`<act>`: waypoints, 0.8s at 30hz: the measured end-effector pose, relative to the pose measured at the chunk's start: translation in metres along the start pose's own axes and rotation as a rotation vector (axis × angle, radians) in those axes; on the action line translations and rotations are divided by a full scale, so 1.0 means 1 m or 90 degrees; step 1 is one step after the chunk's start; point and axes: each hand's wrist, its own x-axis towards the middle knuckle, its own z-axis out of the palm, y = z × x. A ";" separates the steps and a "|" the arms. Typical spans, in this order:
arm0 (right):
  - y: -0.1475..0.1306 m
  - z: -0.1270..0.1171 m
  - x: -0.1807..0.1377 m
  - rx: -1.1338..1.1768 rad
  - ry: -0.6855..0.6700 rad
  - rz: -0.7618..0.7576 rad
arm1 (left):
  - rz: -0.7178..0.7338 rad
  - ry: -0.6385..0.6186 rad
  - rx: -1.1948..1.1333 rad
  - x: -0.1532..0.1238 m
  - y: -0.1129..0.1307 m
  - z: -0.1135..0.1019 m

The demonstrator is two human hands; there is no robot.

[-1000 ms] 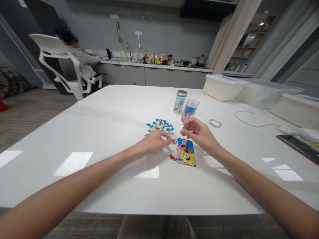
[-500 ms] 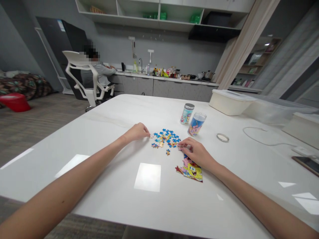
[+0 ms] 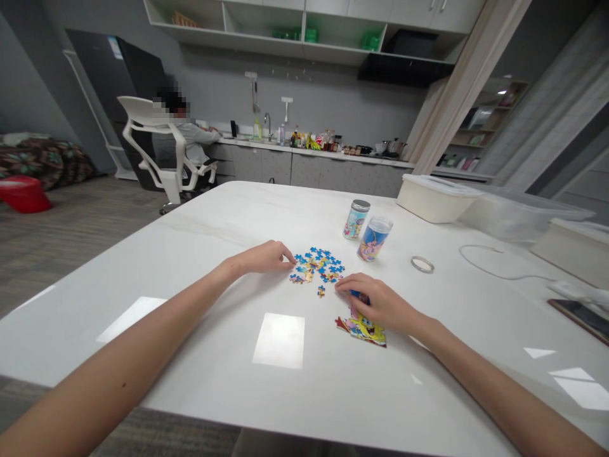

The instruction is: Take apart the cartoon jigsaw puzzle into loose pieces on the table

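Loose jigsaw puzzle pieces [image 3: 318, 264], mostly blue with some yellow and pink, lie in a pile on the white table. My left hand [image 3: 271, 257] is at the pile's left edge, fingers curled and tips close together; whatever may be between them is hidden. Over the joined puzzle section [image 3: 365, 331], which shows a yellow cartoon face, rests my right hand [image 3: 375, 299]. Its fingers stretch toward the pile, the thumb apart, and nothing shows in its grasp. The hand covers the section's upper part. One single puzzle piece [image 3: 321, 291] sits just in front of the pile.
Behind the pile stand a lidded picture tin [image 3: 356, 220] and a clear-topped picture cup [image 3: 375, 240]. To their right are a ring-shaped lid [image 3: 422, 264], a white cable [image 3: 485, 271], a phone [image 3: 581, 317] and plastic boxes [image 3: 438, 200]. A person [image 3: 193, 139] sits across the room.
My left hand has shifted slightly right against the pile, and the pale piece at its fingertips no longer shows. My right hand has drawn back slightly toward me, its fingers straighter.
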 end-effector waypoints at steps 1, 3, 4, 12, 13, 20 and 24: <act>0.000 0.000 0.000 0.001 -0.012 -0.007 | 0.012 -0.008 0.003 0.000 0.001 0.001; 0.000 -0.001 -0.001 0.002 -0.028 -0.019 | 0.027 -0.027 0.013 -0.001 0.003 0.002; 0.001 -0.001 -0.002 0.001 -0.028 -0.023 | 0.028 -0.031 0.018 -0.001 0.005 0.001; 0.003 0.000 -0.002 0.002 -0.030 -0.036 | 0.053 -0.082 -0.010 -0.008 0.014 -0.006; 0.002 0.000 -0.002 0.001 -0.036 -0.045 | 0.057 -0.079 -0.011 -0.008 0.015 -0.004; -0.011 -0.002 -0.003 0.007 -0.112 -0.100 | 0.134 -0.052 0.002 -0.007 0.021 0.001; -0.012 0.000 -0.003 0.004 -0.092 -0.088 | 0.132 -0.067 0.017 -0.009 0.015 -0.007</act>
